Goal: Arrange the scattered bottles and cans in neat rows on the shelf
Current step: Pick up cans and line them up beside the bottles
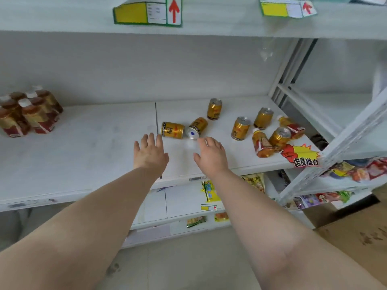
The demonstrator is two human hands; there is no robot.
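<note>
Several gold cans lie scattered on the white shelf point(83, 147). Two are on their sides: one can point(172, 130) just beyond my left hand, another point(196, 128) with its base towards me. Upright cans stand further back point(214, 109) and to the right point(240, 128), point(263, 118), point(279, 138). Two tea bottles lie on their sides among them point(261, 144), point(292, 127). A tidy group of tea bottles point(29, 111) stands at the far left. My left hand point(151, 152) and right hand point(210, 152) hover open over the shelf, just short of the fallen cans, holding nothing.
A red and yellow promotion sticker point(301, 156) hangs at the shelf's front right edge. A white metal upright point(345, 135) crosses on the right. Snack packets point(209, 191) fill the lower shelves. A yellow price tag point(146, 12) sits on the shelf above. A cardboard box point(360, 237) stands at lower right.
</note>
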